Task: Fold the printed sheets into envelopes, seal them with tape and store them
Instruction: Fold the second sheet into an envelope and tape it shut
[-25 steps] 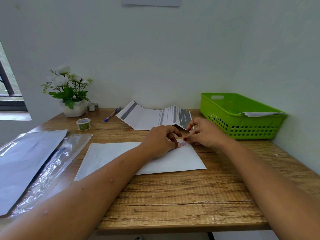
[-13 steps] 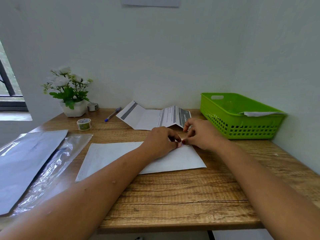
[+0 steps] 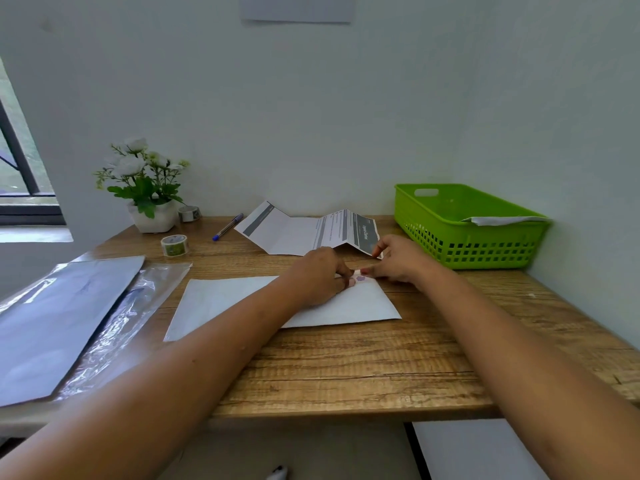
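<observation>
A white envelope (image 3: 221, 299) lies flat on the wooden table (image 3: 363, 372). Both hands meet at its far right edge. My left hand (image 3: 318, 275) rests on the envelope, and its fingertips pinch a small piece of tape (image 3: 357, 273) with a purple dot just below it. My right hand (image 3: 401, 261) pinches the same piece from the right. Behind the hands a printed sheet (image 3: 298, 233) stands in zigzag folds. A green basket (image 3: 485, 244) at the right holds a white envelope (image 3: 509, 220) leaning on its rim.
A tape roll (image 3: 174, 244) and a blue pen (image 3: 227, 226) lie at the back left, with a second roll (image 3: 188, 213) beside a potted white flower (image 3: 152, 216). A grey sheet (image 3: 59, 317) on a clear plastic sleeve (image 3: 131, 317) covers the left side.
The two hands have closed together over the tape piece at the envelope's edge, partly covering the purple dot. The envelope has stayed in place.
</observation>
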`<move>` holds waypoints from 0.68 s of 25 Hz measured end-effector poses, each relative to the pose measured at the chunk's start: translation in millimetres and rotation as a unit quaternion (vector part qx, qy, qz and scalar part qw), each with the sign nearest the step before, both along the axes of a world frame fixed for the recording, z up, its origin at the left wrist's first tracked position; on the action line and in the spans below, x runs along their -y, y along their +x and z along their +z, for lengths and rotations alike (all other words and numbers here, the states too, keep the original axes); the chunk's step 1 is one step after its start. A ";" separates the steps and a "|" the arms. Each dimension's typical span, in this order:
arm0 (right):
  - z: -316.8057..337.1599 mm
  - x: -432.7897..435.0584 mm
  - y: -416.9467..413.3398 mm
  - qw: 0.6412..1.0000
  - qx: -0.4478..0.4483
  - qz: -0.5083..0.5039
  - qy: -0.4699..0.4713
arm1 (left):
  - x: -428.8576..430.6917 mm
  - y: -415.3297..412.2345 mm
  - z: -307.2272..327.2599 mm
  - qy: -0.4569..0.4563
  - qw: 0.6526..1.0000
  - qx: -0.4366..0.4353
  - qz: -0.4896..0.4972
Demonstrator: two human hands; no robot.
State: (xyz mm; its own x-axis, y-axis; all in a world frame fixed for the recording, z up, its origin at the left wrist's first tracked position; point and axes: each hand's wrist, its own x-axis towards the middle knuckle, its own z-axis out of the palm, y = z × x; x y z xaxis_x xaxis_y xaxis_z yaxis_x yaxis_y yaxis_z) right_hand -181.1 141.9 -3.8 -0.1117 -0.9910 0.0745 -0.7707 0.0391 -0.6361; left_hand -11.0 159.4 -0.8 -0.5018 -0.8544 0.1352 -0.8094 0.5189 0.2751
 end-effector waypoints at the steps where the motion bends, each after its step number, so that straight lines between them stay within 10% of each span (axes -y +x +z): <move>1: 1.7 -1.8 -2.3 1.000 0.012 0.009 0.018 | -2.9 0.9 0.1 -0.007 0.999 0.032 -0.003; 8: 21.5 -20.9 -4.0 0.990 -0.018 0.047 0.132 | -10.2 5.5 -5.0 -0.057 0.983 0.175 -0.001; 17: 13.5 -21.1 24.2 0.993 -0.077 -0.016 0.090 | -2.4 13.7 -13.7 0.011 0.989 0.146 0.037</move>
